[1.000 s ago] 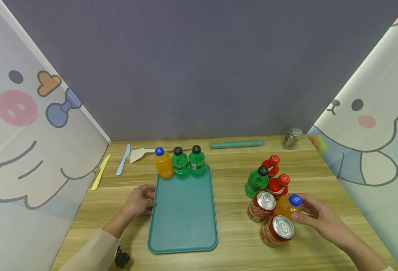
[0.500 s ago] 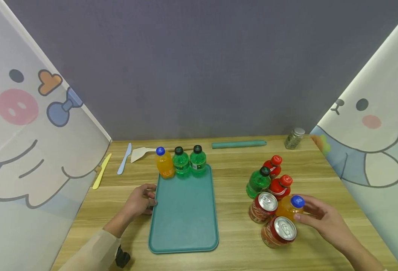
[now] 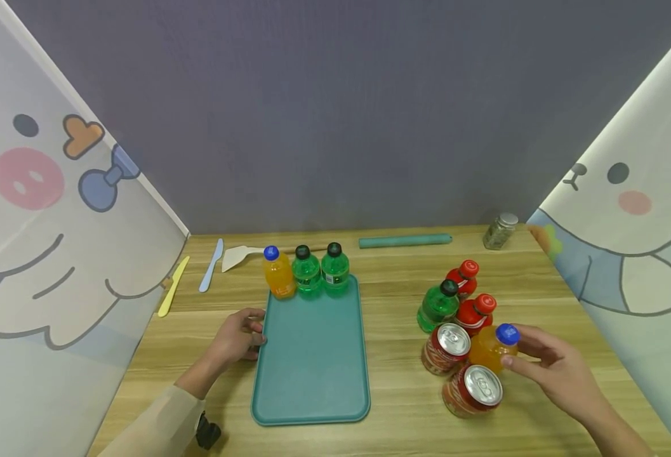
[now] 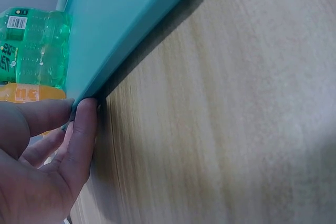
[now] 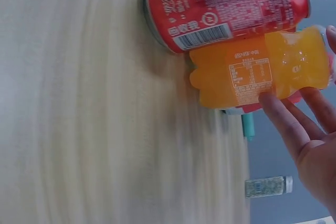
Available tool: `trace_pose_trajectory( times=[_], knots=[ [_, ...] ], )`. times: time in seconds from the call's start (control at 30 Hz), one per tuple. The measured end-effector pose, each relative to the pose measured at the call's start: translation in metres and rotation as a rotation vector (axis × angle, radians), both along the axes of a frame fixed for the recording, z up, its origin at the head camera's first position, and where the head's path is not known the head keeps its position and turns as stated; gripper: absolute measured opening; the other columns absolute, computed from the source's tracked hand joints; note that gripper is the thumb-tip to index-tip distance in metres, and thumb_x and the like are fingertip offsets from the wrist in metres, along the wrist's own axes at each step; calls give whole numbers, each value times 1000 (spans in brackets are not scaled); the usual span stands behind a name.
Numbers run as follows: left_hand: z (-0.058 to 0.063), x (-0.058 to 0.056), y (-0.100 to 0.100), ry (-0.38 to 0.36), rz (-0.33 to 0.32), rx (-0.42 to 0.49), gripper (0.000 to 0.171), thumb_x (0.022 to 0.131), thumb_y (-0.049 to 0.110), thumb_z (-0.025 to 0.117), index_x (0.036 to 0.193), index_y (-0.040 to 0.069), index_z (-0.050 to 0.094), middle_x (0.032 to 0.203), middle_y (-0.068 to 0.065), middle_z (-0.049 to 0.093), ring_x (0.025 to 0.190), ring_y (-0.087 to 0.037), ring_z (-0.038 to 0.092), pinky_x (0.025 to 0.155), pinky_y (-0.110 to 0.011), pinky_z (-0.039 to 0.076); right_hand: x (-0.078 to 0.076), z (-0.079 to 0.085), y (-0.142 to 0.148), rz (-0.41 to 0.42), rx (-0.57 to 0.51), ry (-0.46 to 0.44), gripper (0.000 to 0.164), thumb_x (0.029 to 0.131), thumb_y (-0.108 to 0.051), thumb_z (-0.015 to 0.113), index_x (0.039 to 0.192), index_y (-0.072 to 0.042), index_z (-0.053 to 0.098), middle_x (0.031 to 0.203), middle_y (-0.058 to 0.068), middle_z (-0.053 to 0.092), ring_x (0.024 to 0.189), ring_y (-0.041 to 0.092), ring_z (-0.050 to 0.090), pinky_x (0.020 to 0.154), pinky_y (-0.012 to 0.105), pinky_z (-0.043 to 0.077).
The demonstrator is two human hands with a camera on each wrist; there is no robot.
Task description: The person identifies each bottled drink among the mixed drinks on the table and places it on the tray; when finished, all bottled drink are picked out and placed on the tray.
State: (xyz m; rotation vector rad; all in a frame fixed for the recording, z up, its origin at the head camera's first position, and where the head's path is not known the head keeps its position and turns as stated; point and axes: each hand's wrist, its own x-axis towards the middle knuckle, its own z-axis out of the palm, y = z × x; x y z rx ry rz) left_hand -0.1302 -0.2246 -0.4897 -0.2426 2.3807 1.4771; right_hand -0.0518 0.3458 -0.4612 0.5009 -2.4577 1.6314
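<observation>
Take the middle of the tray point(image 3: 312, 355) as the clock's centre, twelve pointing away from the person. Nearest is a drink can point(image 3: 463, 397) between three and four; it reads "Coca-Cola", above a barcode and Chinese characters. Just behind, at three, the right hand point(image 3: 558, 365) grips an orange bottle point(image 3: 488, 349), thumb on one side, fingers on the other. It holds from the outer side, probably because cans and bottles crowd the inner one. The bottle looks nearly upright; whether its base meets the table point(image 3: 398, 393) I cannot tell. Its white printed panel is too small to read. A second can point(image 3: 435, 358) is beside it.

Between nine and ten, the left hand point(image 3: 238, 336) pinches the tray's edge between thumb and finger, seemingly to steady it.

Between two and three are a green bottle point(image 3: 435, 310), a red bottle point(image 3: 472, 318) and another red bottle point(image 3: 461, 280). Along the tray's far end, apparently lined up for neatness, are a further orange bottle point(image 3: 279, 276) at eleven, then two green bottles point(image 3: 308, 273) around twelve, one showing a barcode. Farthest, at two, is a jar point(image 3: 499, 233).
</observation>
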Motion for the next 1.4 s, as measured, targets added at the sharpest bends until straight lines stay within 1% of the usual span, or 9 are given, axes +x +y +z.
trace_pose_trajectory(
  times=[0.17,0.4,0.47,0.63,0.73,0.93,1.03,1.17,1.4],
  knots=[
    [0,0,0,2,2,-3,57,88,-12,68,141,-4,51,109,-21,58,80,-23,63,61,-41,63,-1,8,2,47,-78,32,53,78,28,68,129,14,60,127,-5,71,109,6,70,81,23,61],
    [-1,0,0,8,-3,-2,56,88,-12,68,141,-4,51,108,-21,58,81,-23,63,61,-41,63,1,22,3,7,-97,17,51,79,28,67,128,14,60,125,-6,73,107,6,72,74,27,63],
    [-1,0,-1,8,-5,-3,56,88,-11,68,141,-4,51,108,-21,58,81,-23,63,61,-41,63,1,28,4,13,-127,13,51,80,29,65,128,15,59,124,-5,73,106,7,72,73,27,63],
    [-1,-1,-2,1,-5,-1,57,88,-12,68,141,-4,51,108,-21,58,82,-23,63,61,-41,63,1,44,6,-13,-138,10,50,81,29,64,129,15,59,123,-5,74,103,7,73,71,26,63],
    [-1,-1,-2,-3,-5,-2,57,87,-12,68,141,-4,51,108,-21,58,82,-23,63,61,-41,63,1,54,7,-80,-82,13,50,81,27,66,129,14,60,120,-7,75,100,5,74,70,25,63],
    [-1,-1,-2,-5,-6,-8,57,88,-12,68,141,-4,51,108,-21,59,82,-23,63,61,-41,63,0,75,10,-237,141,34,47,83,17,74,128,5,65,113,-17,74,90,0,74,64,23,62],
    [-1,-1,-3,-4,-7,-7,56,88,-12,68,141,-4,51,108,-21,58,82,-23,63,61,-41,63,-1,86,10,-257,172,49,48,83,17,74,128,6,64,110,-18,74,87,0,74,62,25,62],
    [-2,-1,-3,-2,-5,4,57,87,-12,68,141,-4,51,107,-20,58,81,-23,63,60,-41,63,-4,103,9,-252,174,74,49,83,18,73,130,8,63,110,-17,75,85,3,75,63,28,62],
    [-2,0,-3,5,-7,4,57,88,-12,68,141,-3,51,108,-19,58,80,-23,63,60,-41,63,-12,125,6,-232,159,140,52,80,23,72,129,8,63,105,-16,75,76,3,74,60,22,60]
  ],
)
